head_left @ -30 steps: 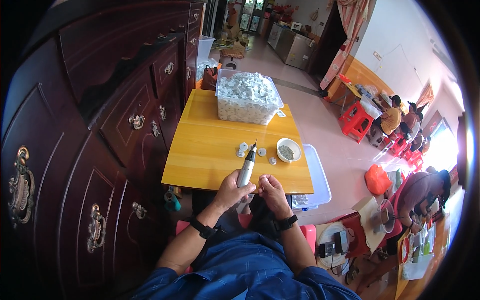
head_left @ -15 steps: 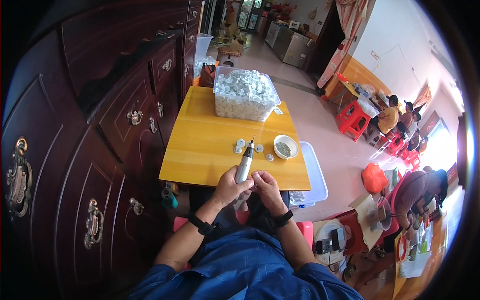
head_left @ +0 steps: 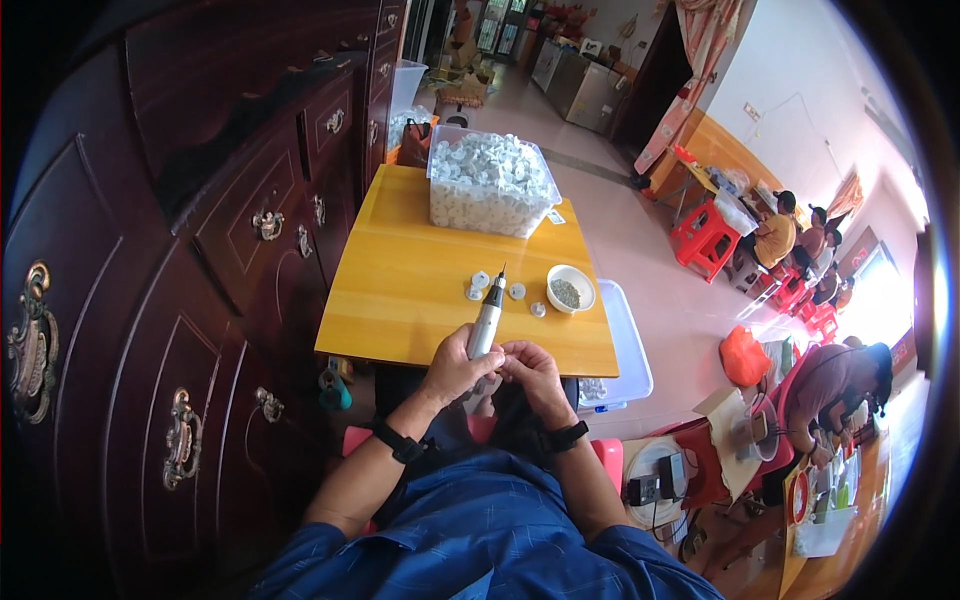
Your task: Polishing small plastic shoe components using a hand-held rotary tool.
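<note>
Both hands meet at the table edge: left hand [head_left: 455, 365] grips a silver rotary tool [head_left: 485, 318], right hand [head_left: 532, 372] pinches its base.

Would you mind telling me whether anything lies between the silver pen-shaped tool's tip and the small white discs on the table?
Nothing visible does. The left hand holds the pen-shaped tool, whose tip points at the white discs across bare yellow table.

Lower end of grey pen-shaped tool [head_left: 486, 318] hidden inside left hand [head_left: 455, 365]. Right hand [head_left: 530, 368] fingertips meet at tool's base; whatever they pinch is too small to tell. Contents of white bowl [head_left: 570, 288] possibly fine grey bits, unresolved. Small white pieces [head_left: 480, 281] on yellow table [head_left: 410, 290] lack detail. Clear bin [head_left: 487, 185]: individual pieces indistinct.
</note>
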{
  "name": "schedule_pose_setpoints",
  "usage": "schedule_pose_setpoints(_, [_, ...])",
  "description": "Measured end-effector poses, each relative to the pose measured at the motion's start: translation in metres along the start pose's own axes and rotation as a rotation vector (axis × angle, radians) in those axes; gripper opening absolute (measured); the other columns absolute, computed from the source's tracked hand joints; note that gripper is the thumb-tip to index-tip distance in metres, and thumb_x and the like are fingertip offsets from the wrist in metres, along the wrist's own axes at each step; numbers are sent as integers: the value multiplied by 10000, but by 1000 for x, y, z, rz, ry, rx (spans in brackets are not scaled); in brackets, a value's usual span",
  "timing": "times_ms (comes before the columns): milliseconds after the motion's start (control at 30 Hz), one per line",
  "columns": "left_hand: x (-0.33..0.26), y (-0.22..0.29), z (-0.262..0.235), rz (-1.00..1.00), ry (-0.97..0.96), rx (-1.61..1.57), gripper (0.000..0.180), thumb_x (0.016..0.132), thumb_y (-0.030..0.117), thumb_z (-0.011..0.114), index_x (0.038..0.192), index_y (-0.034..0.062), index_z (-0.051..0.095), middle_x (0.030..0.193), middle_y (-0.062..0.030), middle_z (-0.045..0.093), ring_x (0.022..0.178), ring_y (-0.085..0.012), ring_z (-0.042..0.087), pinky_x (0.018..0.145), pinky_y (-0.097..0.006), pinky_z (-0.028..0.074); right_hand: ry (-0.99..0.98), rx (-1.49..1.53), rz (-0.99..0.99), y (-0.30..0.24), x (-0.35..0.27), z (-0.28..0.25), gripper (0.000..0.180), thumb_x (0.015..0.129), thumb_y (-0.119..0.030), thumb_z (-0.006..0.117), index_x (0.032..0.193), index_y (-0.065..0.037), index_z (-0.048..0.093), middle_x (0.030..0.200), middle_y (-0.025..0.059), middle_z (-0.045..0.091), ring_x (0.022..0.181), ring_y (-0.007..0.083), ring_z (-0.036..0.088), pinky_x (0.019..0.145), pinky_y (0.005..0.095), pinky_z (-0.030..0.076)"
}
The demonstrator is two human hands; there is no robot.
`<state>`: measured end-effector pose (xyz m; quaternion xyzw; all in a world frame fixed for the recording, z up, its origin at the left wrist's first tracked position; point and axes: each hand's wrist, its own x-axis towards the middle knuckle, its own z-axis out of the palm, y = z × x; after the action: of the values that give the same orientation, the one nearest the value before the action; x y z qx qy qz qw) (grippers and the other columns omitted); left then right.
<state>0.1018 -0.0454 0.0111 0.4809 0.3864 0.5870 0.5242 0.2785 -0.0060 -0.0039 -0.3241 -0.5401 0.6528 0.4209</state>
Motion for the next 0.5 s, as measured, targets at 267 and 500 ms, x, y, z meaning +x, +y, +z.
schedule_pose_setpoints(267, [-3,6,0,-61,-76,-17,302,843,166,714,1057,8,573,785,-10,585,574,-70,546,527,-223,463,207,-73,23,12,0,-14,160,952,-136,637,1071,-33,666,823,-6,649,734,69,583,695,214,483])
schedule_pose_setpoints(500, [-3,-6,3,-174,-172,94,321,809,176,717,1050,10,586,790,-3,575,595,-67,542,536,-222,470,279,21,-33,11,2,-34,84,973,-115,598,1049,-80,602,884,-22,589,736,75,586,683,213,501])
